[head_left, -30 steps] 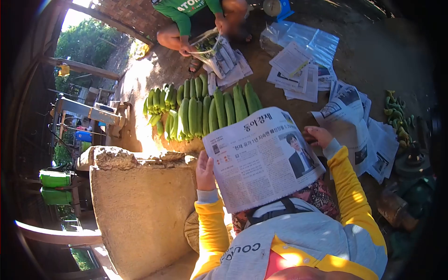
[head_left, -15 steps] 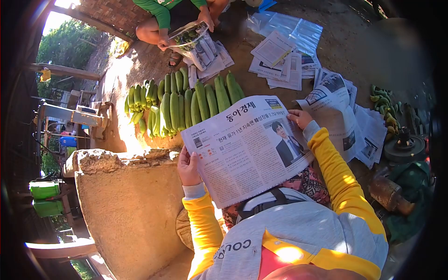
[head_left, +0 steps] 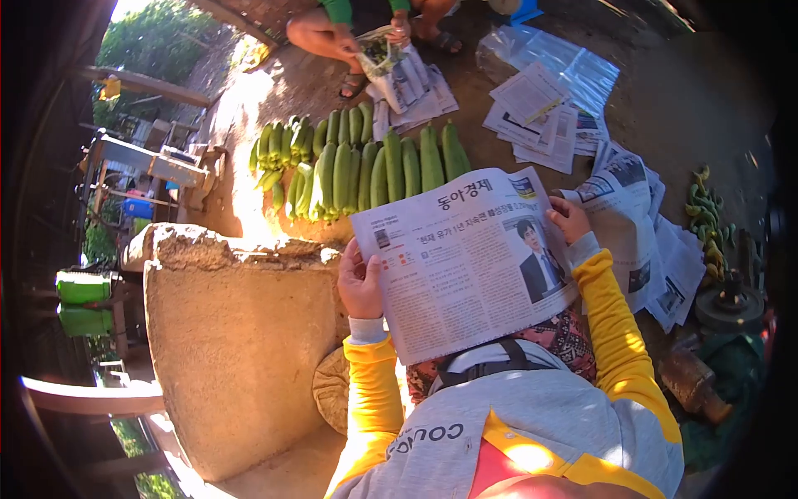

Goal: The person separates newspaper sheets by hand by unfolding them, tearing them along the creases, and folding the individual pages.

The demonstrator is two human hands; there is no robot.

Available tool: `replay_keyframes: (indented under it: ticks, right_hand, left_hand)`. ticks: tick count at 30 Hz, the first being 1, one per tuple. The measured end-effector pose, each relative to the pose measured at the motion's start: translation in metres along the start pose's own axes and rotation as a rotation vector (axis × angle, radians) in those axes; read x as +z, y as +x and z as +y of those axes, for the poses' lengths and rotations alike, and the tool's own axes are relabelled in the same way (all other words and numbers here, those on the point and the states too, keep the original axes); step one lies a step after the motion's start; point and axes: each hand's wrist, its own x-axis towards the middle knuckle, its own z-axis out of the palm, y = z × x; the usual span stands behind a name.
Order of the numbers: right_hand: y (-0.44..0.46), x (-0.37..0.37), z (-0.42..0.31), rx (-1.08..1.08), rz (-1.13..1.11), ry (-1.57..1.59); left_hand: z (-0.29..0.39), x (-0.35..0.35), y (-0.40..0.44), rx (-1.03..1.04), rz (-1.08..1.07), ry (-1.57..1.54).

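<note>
A newspaper sheet (head_left: 465,266) is spread flat over my lap, its printed front facing up. My left hand (head_left: 360,283) grips its left edge, thumb on top and fingers partly behind the paper. At the upper right edge, my right hand (head_left: 570,220) pinches the sheet, with some fingers hidden beneath. Just beyond the paper lie long green gourds (head_left: 386,170), side by side in rows on the ground; the sheet overlaps the lower ends of some. To my right, more newspaper sheets (head_left: 619,224) lie loosely piled.
Across from me a person's hands (head_left: 401,29) hold a clear bag (head_left: 382,71) with green produce. Clear plastic sheeting (head_left: 565,62) and papers (head_left: 536,116) lie at the top right. A concrete block (head_left: 241,349) stands at left; green bananas (head_left: 705,216) and a round metal weight (head_left: 729,308) lie right.
The view has shifted, so the surroundings sit further right and higher. Both hands still hold the newspaper. The other person's bag looks lower and more gathered.
</note>
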Motion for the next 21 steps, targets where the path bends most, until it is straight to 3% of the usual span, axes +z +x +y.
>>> replay_keyframes:
  ticks: [10,17,21]
  right_hand:
    - [0.002,0.009,0.015,0.003,0.097,0.033]
    - [-0.008,0.011,0.005,0.007,0.233,0.007]
    - [-0.001,0.004,0.023,-0.143,0.336,0.034]
  left_hand:
    - [0.022,0.012,-0.007,0.172,0.091,0.179]
    - [0.02,0.01,-0.007,0.125,0.102,0.113]
    - [0.014,0.005,-0.008,0.132,0.101,0.111]
